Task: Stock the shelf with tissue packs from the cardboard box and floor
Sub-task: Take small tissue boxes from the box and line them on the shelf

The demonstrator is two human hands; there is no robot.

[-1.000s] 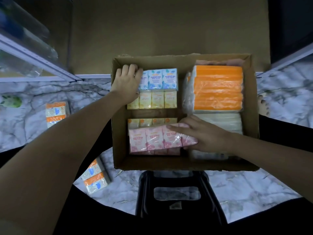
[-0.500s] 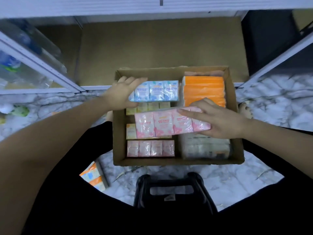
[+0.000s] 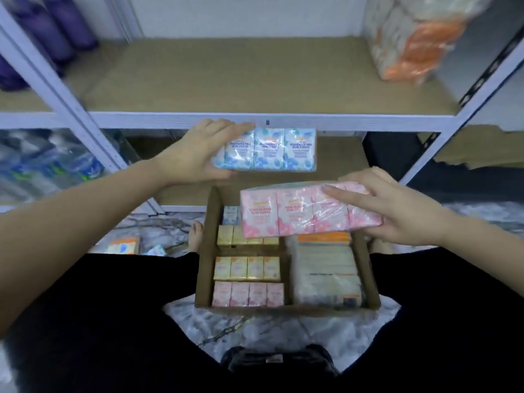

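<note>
My left hand (image 3: 192, 154) grips a blue tissue pack (image 3: 272, 150) by its left end, level with the front rail of the shelf (image 3: 226, 80). My right hand (image 3: 397, 211) holds a pink tissue pack (image 3: 295, 214) by its right end, lower down, above the cardboard box (image 3: 207, 251). In the box lie yellow packs (image 3: 246, 268), more pink packs (image 3: 248, 295) and large wrapped packs (image 3: 326, 270) on the right. Orange-and-white tissue packs (image 3: 124, 245) lie on the marble floor at the left.
A big orange-and-white wrapped bundle (image 3: 411, 38) stands at the shelf's right end; purple bottles (image 3: 56, 29) at its left. Water bottles (image 3: 51, 165) fill the lower left shelf. A black stool (image 3: 278, 361) sits under me. White uprights (image 3: 71, 109) frame the bay.
Both hands have lifted their packs out of the box, the blue one up to shelf-rail height. The view has tilted up, and the middle shelf now shows.
</note>
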